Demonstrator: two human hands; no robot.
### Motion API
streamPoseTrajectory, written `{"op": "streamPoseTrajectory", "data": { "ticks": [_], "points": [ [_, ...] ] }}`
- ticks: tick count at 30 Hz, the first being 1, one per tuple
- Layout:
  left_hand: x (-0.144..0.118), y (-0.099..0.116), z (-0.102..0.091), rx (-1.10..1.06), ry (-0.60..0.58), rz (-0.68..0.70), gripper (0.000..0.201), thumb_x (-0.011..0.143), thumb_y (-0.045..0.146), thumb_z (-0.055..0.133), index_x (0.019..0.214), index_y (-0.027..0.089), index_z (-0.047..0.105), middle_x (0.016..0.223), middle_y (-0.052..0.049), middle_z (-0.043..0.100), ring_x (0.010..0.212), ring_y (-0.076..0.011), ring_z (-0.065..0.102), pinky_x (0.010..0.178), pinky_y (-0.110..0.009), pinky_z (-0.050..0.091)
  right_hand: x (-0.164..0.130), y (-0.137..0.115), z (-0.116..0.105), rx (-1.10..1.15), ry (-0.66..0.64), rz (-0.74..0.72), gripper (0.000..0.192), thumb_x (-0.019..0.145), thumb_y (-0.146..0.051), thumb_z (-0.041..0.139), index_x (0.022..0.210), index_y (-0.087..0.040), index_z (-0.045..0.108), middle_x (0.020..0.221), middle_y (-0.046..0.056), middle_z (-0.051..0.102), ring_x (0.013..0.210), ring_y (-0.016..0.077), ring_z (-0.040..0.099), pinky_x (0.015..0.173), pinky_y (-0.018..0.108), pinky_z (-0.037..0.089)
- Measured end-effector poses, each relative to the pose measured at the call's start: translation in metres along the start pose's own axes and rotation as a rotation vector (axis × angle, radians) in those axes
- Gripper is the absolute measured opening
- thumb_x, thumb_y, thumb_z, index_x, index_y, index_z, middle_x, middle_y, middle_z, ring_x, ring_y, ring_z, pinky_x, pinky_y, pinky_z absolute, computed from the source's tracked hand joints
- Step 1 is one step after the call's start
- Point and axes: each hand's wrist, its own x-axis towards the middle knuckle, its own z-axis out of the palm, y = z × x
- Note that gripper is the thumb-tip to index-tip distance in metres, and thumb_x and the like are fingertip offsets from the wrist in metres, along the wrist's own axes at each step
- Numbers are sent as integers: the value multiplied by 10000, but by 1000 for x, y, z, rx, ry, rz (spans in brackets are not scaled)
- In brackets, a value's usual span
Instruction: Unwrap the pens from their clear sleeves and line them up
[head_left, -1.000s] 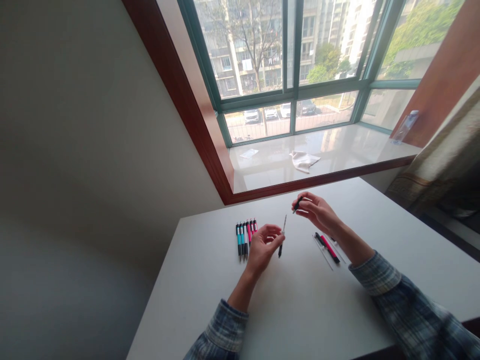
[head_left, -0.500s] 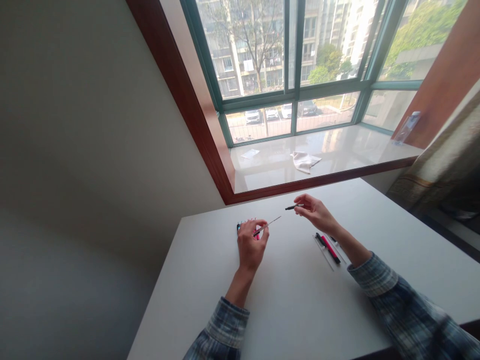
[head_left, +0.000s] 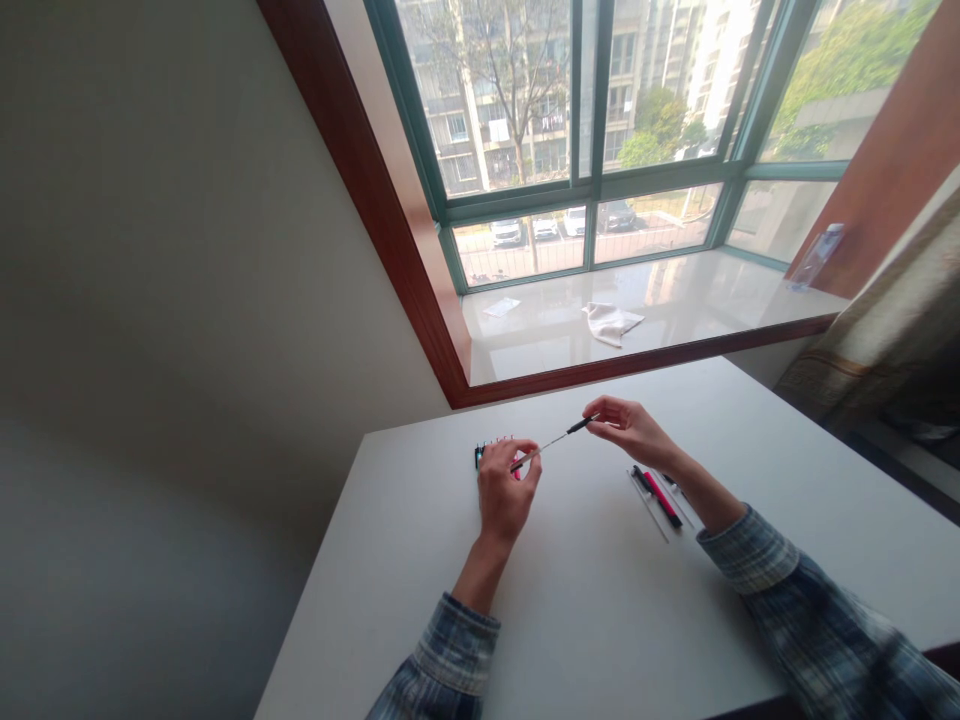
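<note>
Your left hand point(head_left: 502, 492) is closed around the lower end of a thin silvery pen refill point(head_left: 546, 446), fingers curled together on it above the white rectangular table point(head_left: 600, 620). Your right hand point(head_left: 632, 428) pinches a small black pen tip piece point(head_left: 581, 425) between thumb and fingertips, and it meets the refill's upper end. The refill slants up to the right between both hands, off the table. Under your left hand lies a row of blue and pink pens point(head_left: 484, 455), mostly hidden. Near your right wrist lie loose pink and black pen parts point(head_left: 660, 497).
</note>
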Motion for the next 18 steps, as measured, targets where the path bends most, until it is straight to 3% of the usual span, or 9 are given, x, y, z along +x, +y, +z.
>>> {"op": "streamPoseTrajectory", "data": {
  "ticks": [18],
  "points": [
    [1,7,-2,-8,-80,31,79,897,225,660,904,255,732,946,-33,757,1009,-260,631,982,-404,431,-2,-6,15,28,-127,8,317,839,-478,755,1003,-207,754,1003,70,756,921,239,714,869,394,576]
  ]
}}
